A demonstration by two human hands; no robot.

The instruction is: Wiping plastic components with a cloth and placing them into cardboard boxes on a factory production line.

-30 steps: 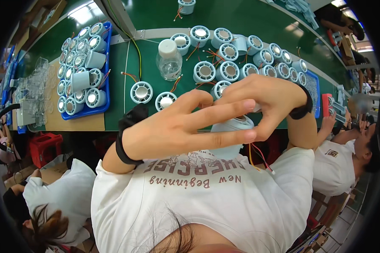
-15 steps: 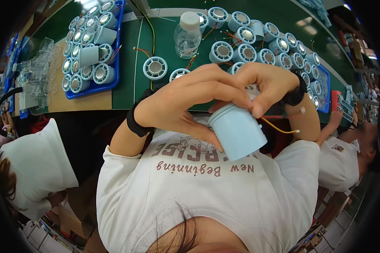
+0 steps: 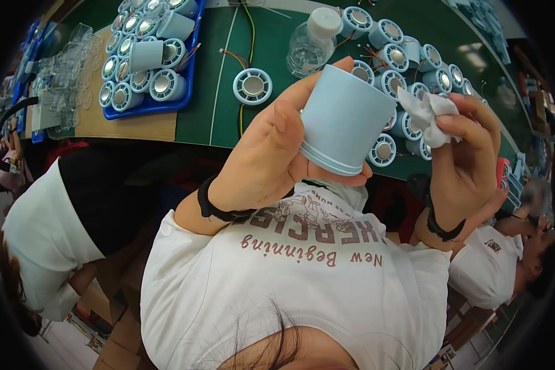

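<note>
My left hand (image 3: pixel 259 145) grips a light blue plastic cylindrical housing (image 3: pixel 348 117) above the table's near edge. The housing is tilted, with its ridged rim at the lower end and its smooth side toward me; my left fingers pass behind and under it. To its right, my right hand (image 3: pixel 468 148) pinches a crumpled white tissue (image 3: pixel 430 116) between thumb and fingers, apart from the housing. Past my left hand, a similar blue unit (image 3: pixel 252 86) with a silver disc and thin coloured wires rests on the green table.
A blue tray (image 3: pixel 185 105) heaped with similar units stands at the left on brown cardboard (image 3: pixel 129 126), beside clear plastic parts (image 3: pixel 71 71). A clear bottle with a white cap (image 3: pixel 311 46) stands at the back. Several more units (image 3: pixel 394 57) crowd the right. Co-workers sit on both sides.
My hands have moved apart. The left has raised and turned the housing, so its ridged rim now points down; the right has drawn off to the right with the tissue.
</note>
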